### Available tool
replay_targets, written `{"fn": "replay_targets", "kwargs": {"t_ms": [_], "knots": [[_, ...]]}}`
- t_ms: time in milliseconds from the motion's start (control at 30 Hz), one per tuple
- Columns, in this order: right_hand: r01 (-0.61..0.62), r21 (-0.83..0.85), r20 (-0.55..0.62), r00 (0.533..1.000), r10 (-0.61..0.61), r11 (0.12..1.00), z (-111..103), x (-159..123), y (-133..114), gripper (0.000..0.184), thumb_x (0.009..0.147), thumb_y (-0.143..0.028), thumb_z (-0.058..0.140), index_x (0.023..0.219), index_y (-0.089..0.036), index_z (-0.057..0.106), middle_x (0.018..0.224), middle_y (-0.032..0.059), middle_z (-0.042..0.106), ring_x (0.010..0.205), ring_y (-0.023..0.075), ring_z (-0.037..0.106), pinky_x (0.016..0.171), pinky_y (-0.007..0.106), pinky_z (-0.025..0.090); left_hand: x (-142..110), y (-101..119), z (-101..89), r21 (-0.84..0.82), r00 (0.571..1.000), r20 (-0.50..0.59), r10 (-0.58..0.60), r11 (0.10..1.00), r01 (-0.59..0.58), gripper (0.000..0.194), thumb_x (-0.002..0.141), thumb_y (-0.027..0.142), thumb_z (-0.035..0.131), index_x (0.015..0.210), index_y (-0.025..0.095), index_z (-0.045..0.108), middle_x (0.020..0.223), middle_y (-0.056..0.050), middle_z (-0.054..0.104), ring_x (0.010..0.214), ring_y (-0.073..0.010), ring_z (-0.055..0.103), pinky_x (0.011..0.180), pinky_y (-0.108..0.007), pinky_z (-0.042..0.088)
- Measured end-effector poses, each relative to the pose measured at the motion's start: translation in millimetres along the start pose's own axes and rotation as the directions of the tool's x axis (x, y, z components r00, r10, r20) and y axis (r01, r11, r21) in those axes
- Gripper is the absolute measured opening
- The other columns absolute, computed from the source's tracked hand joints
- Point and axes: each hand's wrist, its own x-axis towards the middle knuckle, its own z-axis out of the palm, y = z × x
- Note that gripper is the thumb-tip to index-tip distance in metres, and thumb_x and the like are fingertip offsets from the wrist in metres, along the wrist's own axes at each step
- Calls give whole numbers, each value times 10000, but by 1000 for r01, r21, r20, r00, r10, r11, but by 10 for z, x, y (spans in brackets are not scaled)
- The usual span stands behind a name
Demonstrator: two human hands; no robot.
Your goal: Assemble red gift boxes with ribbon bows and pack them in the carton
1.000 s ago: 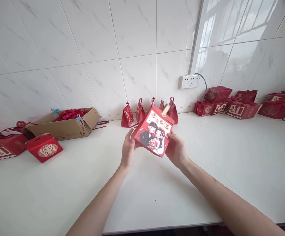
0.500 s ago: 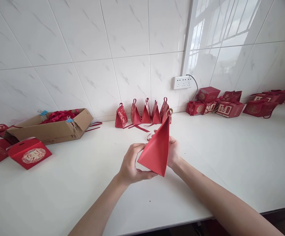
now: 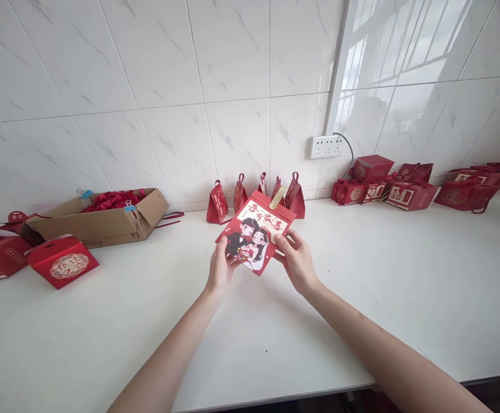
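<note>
Left hand (image 3: 221,265) and right hand (image 3: 296,261), fingers closed on opposite edges of a tilted red gift box (image 3: 255,234), held above the white table (image 3: 318,338) at its centre; cardboard carton (image 3: 99,225) at ten o'clock; stacked red boxes (image 3: 372,167) at two o'clock.

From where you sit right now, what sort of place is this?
Perhaps a home or small workroom used for wedding favours: a long white table by a tiled wall, red boxes at the right, and a red bag printed with a bridal couple in both hands.
</note>
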Motion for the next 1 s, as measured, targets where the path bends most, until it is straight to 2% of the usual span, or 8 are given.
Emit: {"fn": "replay_targets", "kwargs": {"t_ms": [167,300,567,700,800,867,933,1000], "knots": [[102,-67,141,986,-92,992,3,-46,-23,360,726,-408,749,1025,-245,633,1084,45,691,1007,236,648,767,376,591,-24,52,39,-192,973,-73,-220,960,202,392,868,511,453,1027,201,632,995,-45,686,739,-161,650,586,-245,527],[116,-135,240,967,-81,984,48,-129,-86,338,724,-373,756,1030,-255,677,1115,53,688,1044,257,642,659,341,622,-3,51,30,-249,925,-10,-380,897,365,377,837,485,499,890,143,650,717,-52,663,542,-149,596,428,-227,471],[138,-178,294,952,-82,974,110,-218,-128,323,698,-324,770,1003,-234,712,1121,70,688,1114,282,607,642,335,623,-20,47,31,-131,924,-24,-381,918,375,196,747,293,667,885,155,646,636,-27,626,523,-133,600,429,-198,464],[130,-163,285,955,-79,978,106,-226,-134,300,734,-381,738,992,-233,700,1058,62,703,1009,249,652,674,358,612,22,-45,-32,-167,969,-33,-243,958,234,335,792,495,560,900,187,635,699,-33,643,589,-171,613,443,-247,463],[104,-78,204,975,-86,992,105,-210,-118,324,743,-444,723,996,-253,658,1004,35,707,923,212,666,735,361,586,44,-96,-115,-130,991,-108,82,987,-96,500,776,652,461,936,202,608,835,-45,658,706,-203,630,554,-294,505],[41,12,133,990,-43,999,108,-185,-93,321,744,-496,706,948,-255,646,975,18,704,878,199,663,739,340,566,36,-104,-179,40,908,-118,403,915,-401,574,695,706,525,957,199,577,897,-55,637,776,-217,624,639,-309,513],[-49,135,95,995,37,990,113,-157,-68,331,735,-540,689,891,-250,649,971,11,701,876,206,654,730,329,550,8,-102,-225,230,718,27,696,694,-682,634,607,689,636,1000,202,532,903,-55,596,772,-210,607,658,-310,505],[-131,254,89,990,112,958,113,-137,-57,337,708,-544,690,875,-254,653,973,7,703,909,229,643,738,338,537,-34,-104,-229,296,504,257,825,429,-854,685,585,629,700,1086,222,469,904,-48,542,745,-196,588,639,-309,495]]}}
